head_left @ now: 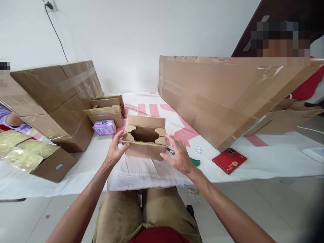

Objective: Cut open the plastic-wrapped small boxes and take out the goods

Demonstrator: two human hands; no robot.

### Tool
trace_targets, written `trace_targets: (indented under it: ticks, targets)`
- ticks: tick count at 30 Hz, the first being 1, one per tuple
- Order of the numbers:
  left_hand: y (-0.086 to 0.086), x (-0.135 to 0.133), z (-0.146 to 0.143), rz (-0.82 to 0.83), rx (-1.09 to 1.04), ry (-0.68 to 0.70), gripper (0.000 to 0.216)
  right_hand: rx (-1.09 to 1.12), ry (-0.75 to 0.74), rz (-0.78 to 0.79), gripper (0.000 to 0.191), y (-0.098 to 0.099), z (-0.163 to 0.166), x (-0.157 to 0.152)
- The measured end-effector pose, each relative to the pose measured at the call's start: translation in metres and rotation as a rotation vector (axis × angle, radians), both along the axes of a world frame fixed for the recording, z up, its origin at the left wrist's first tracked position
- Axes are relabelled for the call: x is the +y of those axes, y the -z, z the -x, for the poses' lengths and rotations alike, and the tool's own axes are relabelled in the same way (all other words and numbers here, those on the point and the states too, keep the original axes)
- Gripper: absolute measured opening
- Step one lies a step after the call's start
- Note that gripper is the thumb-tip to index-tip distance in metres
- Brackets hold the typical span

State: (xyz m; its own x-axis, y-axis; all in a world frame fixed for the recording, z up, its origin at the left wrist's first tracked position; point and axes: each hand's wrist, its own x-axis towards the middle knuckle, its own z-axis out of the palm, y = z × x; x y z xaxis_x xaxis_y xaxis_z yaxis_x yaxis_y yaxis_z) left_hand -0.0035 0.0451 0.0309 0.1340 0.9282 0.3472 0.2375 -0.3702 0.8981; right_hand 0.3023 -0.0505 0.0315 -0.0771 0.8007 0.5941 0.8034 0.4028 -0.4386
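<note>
A small brown cardboard box (145, 136) stands open on the white-covered table (265, 158), its inner flaps partly folded in. My left hand (115, 148) grips the box's near left corner, fingers curled on its edge. My right hand (177, 153) rests against the near right corner with its fingers spread apart. A green-handled tool (194, 162) lies on the table just right of my right hand, partly hidden by it.
A red phone (229, 160) lies to the right. Large cardboard boxes stand at left (58, 101) and right (215, 98). A purple packet (104, 127) and a smaller open box (106, 113) sit behind. An open box of yellow-green packets (32, 157) is at left. Other people sit at both edges.
</note>
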Motion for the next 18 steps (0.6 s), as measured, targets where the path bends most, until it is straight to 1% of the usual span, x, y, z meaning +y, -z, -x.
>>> trace_targets:
  ticks: [3, 5, 6, 7, 8, 10, 11, 13, 14, 16, 18]
  targets:
    - [-0.002, 0.002, -0.008, -0.010, 0.018, -0.100, 0.076, 0.050, -0.019, -0.033, 0.038, 0.005, 0.011, 0.021]
    - [-0.002, 0.005, -0.015, -0.019, 0.006, -0.153, 0.072, 0.116, 0.018, -0.090, 0.036, 0.009, 0.013, 0.028]
    - [-0.001, 0.007, -0.018, -0.022, -0.006, -0.166, 0.070, 0.158, 0.041, -0.108, 0.040, 0.010, 0.011, 0.030]
    - [0.001, 0.008, -0.021, -0.025, -0.022, -0.176, 0.070, 0.210, 0.060, -0.100, 0.048, 0.012, 0.009, 0.032]
    - [0.003, 0.010, -0.023, -0.028, -0.035, -0.188, 0.070, 0.276, 0.074, -0.062, 0.059, 0.013, 0.005, 0.035]
    - [0.009, 0.009, -0.025, -0.024, -0.048, -0.219, 0.073, 0.434, 0.081, 0.091, 0.078, 0.017, -0.002, 0.040]
    - [0.013, 0.007, -0.026, -0.019, -0.054, -0.230, 0.072, 0.509, 0.073, 0.181, 0.084, 0.019, -0.004, 0.043]
    - [0.020, 0.000, -0.026, -0.001, -0.066, -0.230, 0.062, 0.603, 0.032, 0.325, 0.086, 0.022, -0.006, 0.048]
    - [0.022, -0.004, -0.026, 0.009, -0.072, -0.219, 0.054, 0.620, 0.009, 0.361, 0.085, 0.022, -0.004, 0.049]
    - [0.024, -0.012, -0.026, 0.027, -0.088, -0.193, 0.044, 0.615, -0.024, 0.373, 0.081, 0.019, 0.001, 0.048]
    - [0.018, -0.017, -0.025, 0.033, -0.111, -0.187, 0.044, 0.596, -0.029, 0.330, 0.078, 0.009, 0.009, 0.045]
